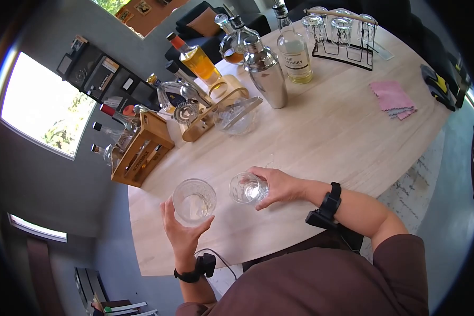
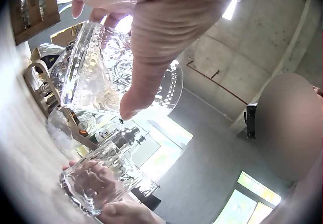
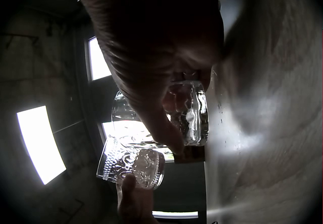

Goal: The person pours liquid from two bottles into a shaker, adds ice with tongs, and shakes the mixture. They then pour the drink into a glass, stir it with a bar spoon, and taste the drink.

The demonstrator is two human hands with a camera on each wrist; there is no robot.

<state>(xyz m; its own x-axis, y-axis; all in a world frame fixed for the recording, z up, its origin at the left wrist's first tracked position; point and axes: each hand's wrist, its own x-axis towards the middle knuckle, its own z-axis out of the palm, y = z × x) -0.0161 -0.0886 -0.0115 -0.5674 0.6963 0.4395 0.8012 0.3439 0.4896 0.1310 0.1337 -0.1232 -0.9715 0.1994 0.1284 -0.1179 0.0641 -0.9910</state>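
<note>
- Currently, left hand (image 1: 181,231) grips a dimpled tumbler (image 1: 194,202), fingers and thumb curled round its wall; the glass is lifted, mouth turned up toward the head camera.
- Left wrist view: thumb (image 2: 146,77) lies across the dimpled tumbler (image 2: 101,67); other fingertips wrap the far side.
- Right hand (image 1: 279,185) grips a second tumbler (image 1: 247,188), tipped on its side, mouth facing 9 o'clock toward the first glass. Fingers curl over the top, thumb beneath.
- Right wrist view: both glasses visible, second tumbler (image 3: 176,115) under the palm, dimpled one (image 3: 132,163) just beyond it. Cannot tell whether the rims touch; in the head view they sit just apart.
- Both glasses sit over the near edge of the table (image 1: 326,137), at 6 o'clock of the tabletop.
- At 12 o'clock of the hands: cocktail shaker (image 1: 266,73), upright, with a whisky bottle (image 1: 294,50) just beside it at 2 o'clock.
- Glass bowl with tongs (image 1: 236,117) stands at 8 o'clock of the shaker.
- Wooden tool stand (image 1: 142,150) at the table's 9 o'clock edge; more bottles behind it.
- Wire rack of glasses (image 1: 342,34) at the far edge; pink cloth (image 1: 392,97) at 5 o'clock of the rack, well apart from the hands.
</note>
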